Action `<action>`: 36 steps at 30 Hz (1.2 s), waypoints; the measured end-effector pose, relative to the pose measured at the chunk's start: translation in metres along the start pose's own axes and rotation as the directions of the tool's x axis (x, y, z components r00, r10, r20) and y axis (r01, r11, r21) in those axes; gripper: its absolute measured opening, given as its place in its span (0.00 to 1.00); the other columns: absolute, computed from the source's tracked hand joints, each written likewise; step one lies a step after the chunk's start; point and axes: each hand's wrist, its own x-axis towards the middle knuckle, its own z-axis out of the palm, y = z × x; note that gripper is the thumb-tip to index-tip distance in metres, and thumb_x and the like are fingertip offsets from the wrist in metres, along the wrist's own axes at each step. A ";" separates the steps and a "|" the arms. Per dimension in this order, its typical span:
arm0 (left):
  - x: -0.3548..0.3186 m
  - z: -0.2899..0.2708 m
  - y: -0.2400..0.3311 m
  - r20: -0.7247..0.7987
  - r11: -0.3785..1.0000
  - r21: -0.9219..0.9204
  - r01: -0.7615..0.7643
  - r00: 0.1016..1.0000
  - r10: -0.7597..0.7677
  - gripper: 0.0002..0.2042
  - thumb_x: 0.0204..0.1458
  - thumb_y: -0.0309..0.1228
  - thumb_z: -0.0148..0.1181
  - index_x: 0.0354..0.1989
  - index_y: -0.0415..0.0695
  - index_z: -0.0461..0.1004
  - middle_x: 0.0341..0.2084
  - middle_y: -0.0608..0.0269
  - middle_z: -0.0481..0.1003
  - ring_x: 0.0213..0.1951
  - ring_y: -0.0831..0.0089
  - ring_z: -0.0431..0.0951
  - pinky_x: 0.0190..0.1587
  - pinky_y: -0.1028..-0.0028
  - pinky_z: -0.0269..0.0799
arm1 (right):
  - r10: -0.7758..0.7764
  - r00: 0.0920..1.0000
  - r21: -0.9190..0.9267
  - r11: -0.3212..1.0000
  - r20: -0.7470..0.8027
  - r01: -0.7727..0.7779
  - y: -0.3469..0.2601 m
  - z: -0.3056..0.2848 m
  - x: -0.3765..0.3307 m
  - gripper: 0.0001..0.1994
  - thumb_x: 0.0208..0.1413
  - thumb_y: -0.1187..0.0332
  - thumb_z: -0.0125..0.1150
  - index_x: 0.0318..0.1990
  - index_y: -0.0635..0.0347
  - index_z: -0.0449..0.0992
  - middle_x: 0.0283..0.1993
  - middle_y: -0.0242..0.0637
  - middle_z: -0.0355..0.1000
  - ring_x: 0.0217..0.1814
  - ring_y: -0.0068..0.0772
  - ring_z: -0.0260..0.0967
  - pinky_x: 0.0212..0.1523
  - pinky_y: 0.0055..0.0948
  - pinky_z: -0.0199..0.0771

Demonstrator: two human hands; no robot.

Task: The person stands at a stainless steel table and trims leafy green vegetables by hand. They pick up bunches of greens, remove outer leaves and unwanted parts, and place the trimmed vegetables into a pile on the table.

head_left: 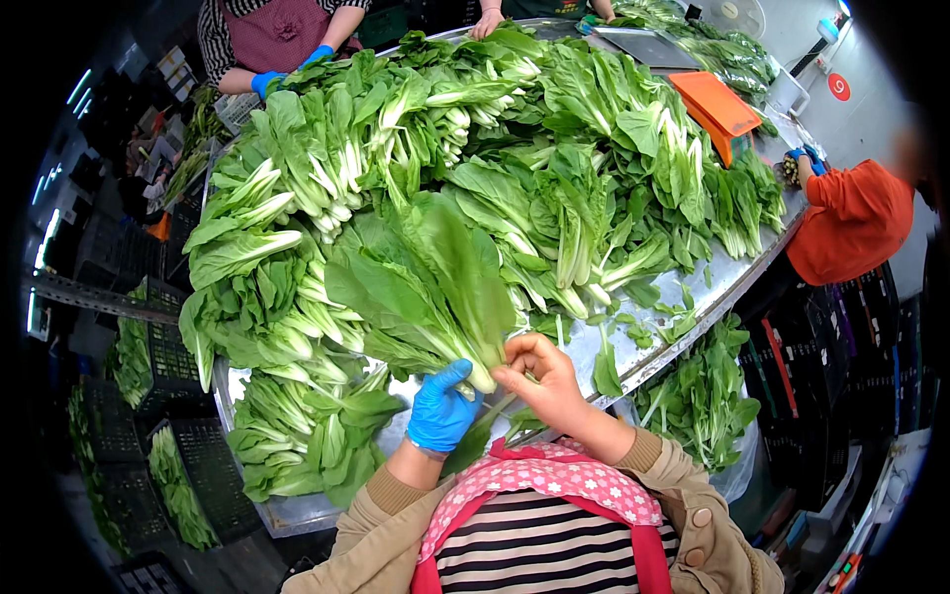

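Note:
My left hand (442, 407), in a blue glove, is closed around the pale base of a leafy bok choy (426, 287). Its broad green leaves point away from me over the heap, and some are blurred. Bare, my right hand (544, 381) pinches at an outer stalk beside that base; its fingertips are partly hidden. A loose green leaf (473, 443) hangs below my hands, near my apron. Beyond and to both sides lies a big heap of bok choy (574, 198), with a smaller pile (307, 431) at my near left.
The metal table (727, 282) has torn leaves along its right side. An orange scale (714, 107) stands at the far right. Below the right edge is a bag of leaves (698, 406); black crates (203, 475) stand at left. Co-workers stand at the far edge and right.

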 end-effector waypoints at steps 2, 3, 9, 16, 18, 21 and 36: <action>-0.004 0.011 -0.001 0.058 0.998 0.055 0.009 0.998 -0.012 0.26 0.45 0.20 0.55 0.56 0.38 0.58 0.52 0.52 0.65 0.53 0.60 0.66 0.59 0.65 0.58 | 0.108 0.994 0.005 0.994 -0.007 -0.108 0.000 -0.001 0.001 0.08 0.50 0.76 0.58 0.37 0.66 0.67 0.32 0.32 0.66 0.28 0.18 0.66 0.26 0.16 0.67; -0.005 0.016 -0.001 0.087 0.997 0.082 0.013 0.996 -0.021 0.27 0.45 0.20 0.55 0.56 0.38 0.58 0.52 0.51 0.65 0.54 0.60 0.65 0.59 0.65 0.58 | 0.132 0.991 0.051 0.990 -0.025 -0.131 -0.002 -0.001 0.002 0.07 0.50 0.76 0.59 0.35 0.66 0.68 0.33 0.34 0.67 0.28 0.19 0.66 0.26 0.17 0.66; -0.006 0.010 -0.006 0.045 0.972 0.227 -0.062 0.998 0.053 0.29 0.46 0.24 0.54 0.58 0.36 0.54 0.55 0.50 0.62 0.56 0.58 0.63 0.60 0.64 0.56 | -0.240 0.968 -0.298 0.932 -0.072 0.209 0.001 -0.004 0.000 0.06 0.48 0.75 0.61 0.31 0.65 0.70 0.34 0.41 0.70 0.29 0.30 0.68 0.29 0.24 0.69; -0.001 0.022 0.019 0.085 0.962 -0.217 -0.166 0.979 0.188 0.23 0.51 0.26 0.51 0.55 0.34 0.56 0.51 0.48 0.65 0.52 0.58 0.66 0.62 0.56 0.51 | -0.548 0.767 -0.140 0.776 0.335 0.615 -0.022 -0.006 -0.017 0.10 0.46 0.74 0.60 0.37 0.63 0.71 0.37 0.45 0.71 0.38 0.38 0.71 0.36 0.30 0.71; -0.010 0.032 0.038 0.088 0.930 -0.166 -0.327 0.935 0.344 0.22 0.53 0.29 0.48 0.57 0.39 0.56 0.53 0.53 0.64 0.52 0.59 0.67 0.61 0.53 0.53 | -0.522 0.738 -0.138 0.769 0.427 0.624 -0.034 -0.006 -0.027 0.10 0.46 0.73 0.59 0.38 0.63 0.71 0.37 0.45 0.71 0.38 0.39 0.71 0.37 0.31 0.72; -0.019 0.032 0.054 0.160 0.896 0.018 -0.444 0.886 0.436 0.27 0.51 0.29 0.50 0.61 0.41 0.51 0.54 0.53 0.63 0.53 0.60 0.66 0.60 0.57 0.54 | 0.085 0.785 -0.623 0.663 0.614 0.415 -0.030 -0.026 -0.023 0.13 0.46 0.68 0.60 0.39 0.63 0.72 0.36 0.42 0.71 0.36 0.42 0.71 0.36 0.32 0.73; -0.030 0.021 0.054 0.138 0.914 0.037 -0.404 0.908 0.396 0.34 0.45 0.27 0.58 0.62 0.42 0.49 0.55 0.52 0.62 0.54 0.59 0.65 0.60 0.57 0.56 | -0.348 0.937 -0.794 0.574 -0.016 0.200 0.028 -0.039 0.037 0.05 0.45 0.74 0.61 0.29 0.64 0.74 0.28 0.42 0.69 0.30 0.44 0.68 0.30 0.33 0.69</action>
